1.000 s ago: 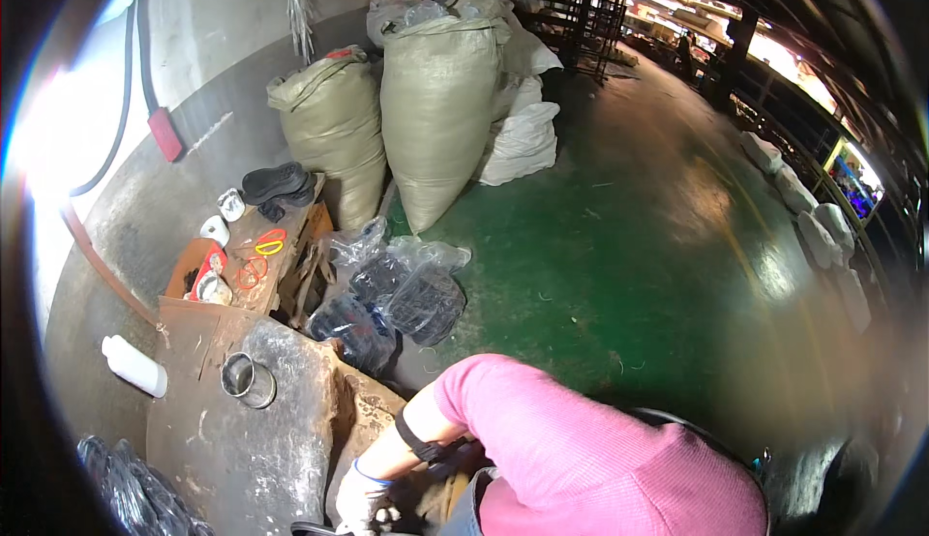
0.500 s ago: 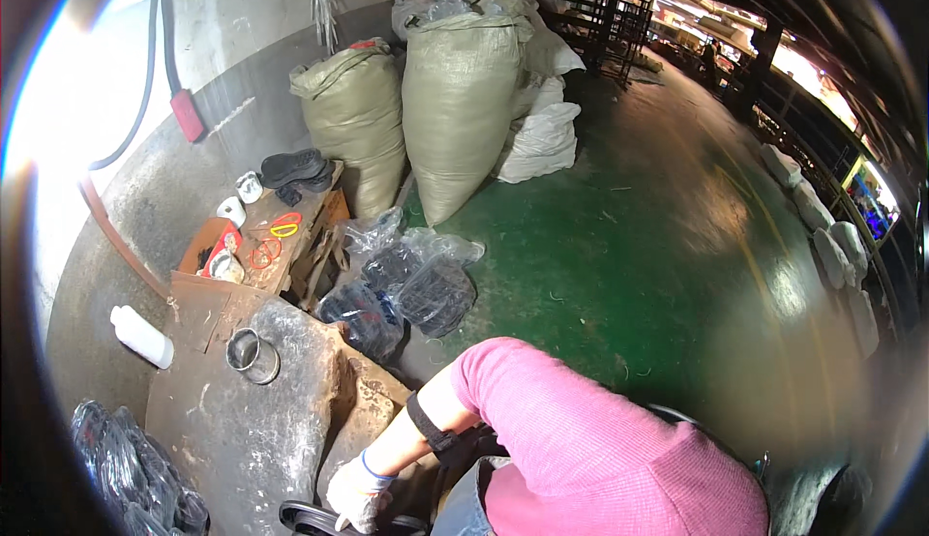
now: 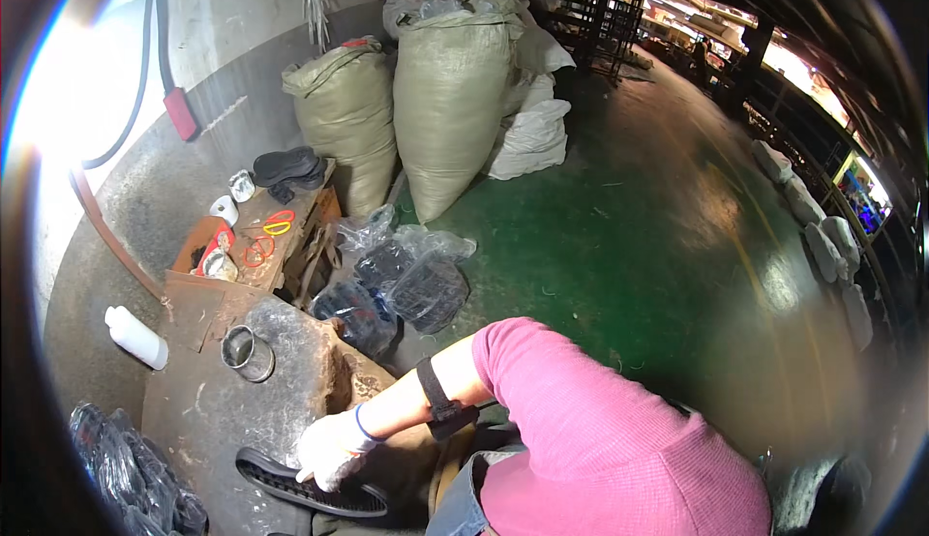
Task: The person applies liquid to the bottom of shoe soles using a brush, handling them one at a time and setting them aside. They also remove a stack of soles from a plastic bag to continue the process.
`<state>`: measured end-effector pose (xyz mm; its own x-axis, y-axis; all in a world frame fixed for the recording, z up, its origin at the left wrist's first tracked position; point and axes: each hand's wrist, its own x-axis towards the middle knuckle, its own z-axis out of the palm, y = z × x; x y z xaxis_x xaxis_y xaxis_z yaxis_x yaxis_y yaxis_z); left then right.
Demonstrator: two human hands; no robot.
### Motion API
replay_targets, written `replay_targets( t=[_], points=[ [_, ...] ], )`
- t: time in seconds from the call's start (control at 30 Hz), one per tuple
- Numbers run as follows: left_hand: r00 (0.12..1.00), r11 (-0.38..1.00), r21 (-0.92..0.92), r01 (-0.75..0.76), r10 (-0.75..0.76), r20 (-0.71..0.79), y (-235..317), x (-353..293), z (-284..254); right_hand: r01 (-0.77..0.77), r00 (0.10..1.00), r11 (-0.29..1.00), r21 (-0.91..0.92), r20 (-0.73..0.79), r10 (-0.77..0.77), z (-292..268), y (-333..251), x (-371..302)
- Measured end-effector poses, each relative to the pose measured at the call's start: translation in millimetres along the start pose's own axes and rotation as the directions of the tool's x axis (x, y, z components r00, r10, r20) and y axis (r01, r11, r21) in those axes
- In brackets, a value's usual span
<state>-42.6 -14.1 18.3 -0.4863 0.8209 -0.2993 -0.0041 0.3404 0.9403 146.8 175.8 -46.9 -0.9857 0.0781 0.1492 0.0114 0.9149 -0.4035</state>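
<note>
In a white glove, my right hand [image 3: 327, 451] grips the middle of a black shoe sole [image 3: 271, 474] at the near edge of the worktable. The sole lies tilted, its hollow, ridged inside partly showing; its middle is behind my fingers. My left hand is out of view. A dark metal ring-shaped can [image 3: 249, 354] stands on the table [image 3: 213, 420] beyond my hand. Black soles in clear plastic bags [image 3: 426, 289] lie on the floor past the table, and more bagged soles [image 3: 131, 468] are at the near left.
A white bottle [image 3: 137, 339] leans at the table's left side. A wooden bench [image 3: 300, 236] holds yellow-and-red-handled scissors [image 3: 279, 223], tape rolls [image 3: 224, 210] and dark soles [image 3: 290, 165]. Large full sacks [image 3: 450, 101] stand by the wall. White bundles [image 3: 823, 246] line the far right.
My right hand has moved forward and up from the lower edge, bringing the shoe sole further over the table. More of the sole now shows.
</note>
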Motion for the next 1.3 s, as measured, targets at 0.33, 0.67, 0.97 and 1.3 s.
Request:
replay_targets(
  t=[0.33, 0.67, 0.97, 1.3],
  points=[
    [0.984, 0.996, -0.053, -0.071, 0.061, -0.17, -82, -41, -33, 0.332, 0.931, 0.926, -0.179, -0.095, -0.353, -3, 27, -35],
    [0.671, 0.47, 0.882, -0.028, 0.663, -0.332, -97, -62, 24, 0.059, 0.998, 0.82, -0.57, 0.051, -0.036, -89, 27, -43],
    [0.775, 0.396, 0.879, -0.266, 0.63, -0.05, -68, -96, 47, -0.183, 0.864, 0.977, -0.113, -0.493, 0.105, -151, 86, -68],
    [0.78, 0.459, 0.863, -0.209, 0.61, -0.136, -98, -89, 64, -0.368, 0.7, 0.93, -0.001, -0.659, 0.276, -114, 164, 12]
  ],
)
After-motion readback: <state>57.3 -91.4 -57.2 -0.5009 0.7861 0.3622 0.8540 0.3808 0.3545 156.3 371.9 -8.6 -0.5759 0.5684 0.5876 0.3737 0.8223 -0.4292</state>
